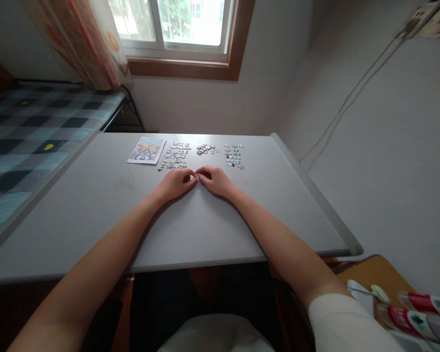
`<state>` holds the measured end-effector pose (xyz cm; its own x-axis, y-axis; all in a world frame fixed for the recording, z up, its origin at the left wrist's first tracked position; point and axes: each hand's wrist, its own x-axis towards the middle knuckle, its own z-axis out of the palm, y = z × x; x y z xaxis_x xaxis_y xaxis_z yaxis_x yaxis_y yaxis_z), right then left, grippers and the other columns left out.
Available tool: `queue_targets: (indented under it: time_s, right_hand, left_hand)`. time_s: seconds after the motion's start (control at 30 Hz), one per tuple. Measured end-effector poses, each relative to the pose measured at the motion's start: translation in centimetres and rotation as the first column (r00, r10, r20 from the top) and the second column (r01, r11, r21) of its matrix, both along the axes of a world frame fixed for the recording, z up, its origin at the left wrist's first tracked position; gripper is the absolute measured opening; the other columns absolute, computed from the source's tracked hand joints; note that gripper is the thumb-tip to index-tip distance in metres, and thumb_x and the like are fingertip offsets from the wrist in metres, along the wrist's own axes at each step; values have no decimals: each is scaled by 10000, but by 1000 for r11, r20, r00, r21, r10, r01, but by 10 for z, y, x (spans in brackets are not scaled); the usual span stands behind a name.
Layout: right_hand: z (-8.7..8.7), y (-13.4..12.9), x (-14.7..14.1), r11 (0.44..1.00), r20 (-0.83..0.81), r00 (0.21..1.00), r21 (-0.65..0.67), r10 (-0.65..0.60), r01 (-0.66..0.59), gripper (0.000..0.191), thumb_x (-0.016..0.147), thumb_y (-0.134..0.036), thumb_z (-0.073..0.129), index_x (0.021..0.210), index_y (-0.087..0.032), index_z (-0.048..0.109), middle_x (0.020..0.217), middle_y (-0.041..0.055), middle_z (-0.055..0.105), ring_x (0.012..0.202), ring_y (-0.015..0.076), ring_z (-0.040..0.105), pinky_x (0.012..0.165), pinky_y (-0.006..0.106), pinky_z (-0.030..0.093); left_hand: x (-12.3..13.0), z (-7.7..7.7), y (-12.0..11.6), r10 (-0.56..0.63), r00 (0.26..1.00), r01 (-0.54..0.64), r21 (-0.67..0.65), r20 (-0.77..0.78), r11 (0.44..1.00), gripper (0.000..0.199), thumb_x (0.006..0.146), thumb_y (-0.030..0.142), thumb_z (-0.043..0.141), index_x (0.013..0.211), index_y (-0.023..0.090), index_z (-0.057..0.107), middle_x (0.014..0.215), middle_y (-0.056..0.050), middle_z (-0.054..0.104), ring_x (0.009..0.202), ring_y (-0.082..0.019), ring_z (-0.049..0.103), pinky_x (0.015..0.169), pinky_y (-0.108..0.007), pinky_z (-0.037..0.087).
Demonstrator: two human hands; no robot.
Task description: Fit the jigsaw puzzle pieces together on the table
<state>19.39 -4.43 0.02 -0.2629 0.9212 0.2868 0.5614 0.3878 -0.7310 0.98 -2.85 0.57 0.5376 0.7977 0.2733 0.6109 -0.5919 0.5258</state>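
My left hand (176, 183) and my right hand (215, 180) meet over the middle of the white table (190, 234). Both are closed in a pinch, fingertips almost touching, on small jigsaw puzzle pieces (196, 176) that the fingers partly cover. Whether the pieces are joined I cannot tell. Just beyond my left hand lie rows of loose puzzle pieces (176, 154). A heap of pieces (205, 149) sits farther back in the centre. Beyond my right hand is another spread group of pieces (234, 156).
A colourful picture sheet (146, 150) lies at the table's back left. Left of the table stands a bed with a checked cover (58, 122). At the lower right, bottles with red labels (407, 318) lie by a brown stool or chair (381, 269). A cable (344, 105) hangs along the right wall.
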Motion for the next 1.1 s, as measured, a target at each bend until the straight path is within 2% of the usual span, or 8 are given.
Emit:
queue_targets:
  time_s: [0.8, 1.1]
  right_hand:
    - [1, -1, 1, 1000, -10, 1000, -10, 13, -13, 241, 826, -205, 517, 943, -119, 709, 812, 38, 684, 711, 112, 553, 721, 236, 429]
    - [0, -1, 1, 1000, -9, 1000, 4, 14, -14, 234, 821, -201, 516, 935, -130, 707, 815, 32, 687, 717, 113, 556, 727, 239, 432]
  left_hand:
    - [-1, -2, 1, 3, 999, -2, 16, -36, 1000, 287, 833, 406, 541, 775, 155, 668, 621, 0, 570, 561, -112, 458, 548, -239, 305]
    - [0, 2, -1, 7, 998, -6, 9, -57, 1000, 264, 827, 385, 536, 766, 158, 658, 602, 5, 554, 558, -114, 456, 549, -242, 301]
